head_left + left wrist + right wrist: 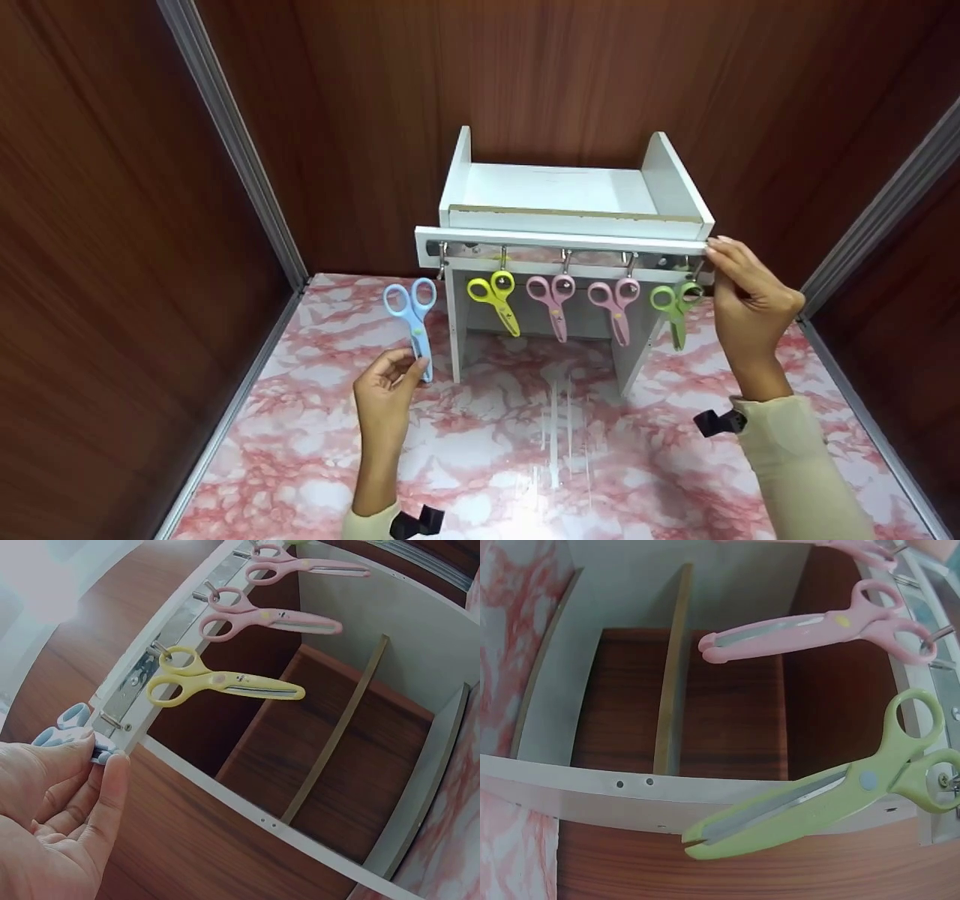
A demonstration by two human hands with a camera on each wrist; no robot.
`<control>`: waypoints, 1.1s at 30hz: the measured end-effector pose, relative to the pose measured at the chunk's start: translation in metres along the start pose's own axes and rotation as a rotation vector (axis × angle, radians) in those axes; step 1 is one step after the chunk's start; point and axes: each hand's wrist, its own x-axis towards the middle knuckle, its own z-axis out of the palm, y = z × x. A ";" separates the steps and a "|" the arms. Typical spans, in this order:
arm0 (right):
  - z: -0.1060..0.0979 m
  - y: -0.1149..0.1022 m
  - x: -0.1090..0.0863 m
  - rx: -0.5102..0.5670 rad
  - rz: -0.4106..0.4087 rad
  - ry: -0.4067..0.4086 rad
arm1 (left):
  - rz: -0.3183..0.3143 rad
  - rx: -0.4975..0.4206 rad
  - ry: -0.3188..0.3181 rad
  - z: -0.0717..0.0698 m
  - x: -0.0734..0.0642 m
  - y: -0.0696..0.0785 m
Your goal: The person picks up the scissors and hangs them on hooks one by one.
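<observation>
Thumb and fingers of my left hand (384,386) pinch a pair of light blue scissors (418,336) by the blade end, handles upward. Those handles stand just left of the leftmost hook (442,259) on a white hook rail (525,244). My right hand (757,311) holds the rail's right end between its fingers and thumb; the thumb is mostly hidden. From the other hooks hang yellow scissors (505,309), two pairs of pink scissors (556,309) and green scissors (678,324), blades down. In the right wrist view, the green scissors (847,799) are nearest.
Behind the rail stands a white shelf unit (555,191) with raised sides and legs. A pink-and-white marbled table (315,442) lies under it. Brown wood-look panels (360,97) with metal edge strips (240,150) enclose the back and sides.
</observation>
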 end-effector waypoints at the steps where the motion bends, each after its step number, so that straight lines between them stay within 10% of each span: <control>1: 0.000 0.000 0.000 -0.001 -0.001 -0.001 | 0.001 -0.004 -0.005 0.001 0.001 0.000; 24: -0.001 -0.002 0.001 0.000 0.009 -0.013 | -0.049 -0.052 0.008 0.011 0.016 -0.018; 33: -0.001 -0.001 0.000 -0.004 0.008 -0.015 | -0.040 -0.095 0.011 0.007 0.020 -0.045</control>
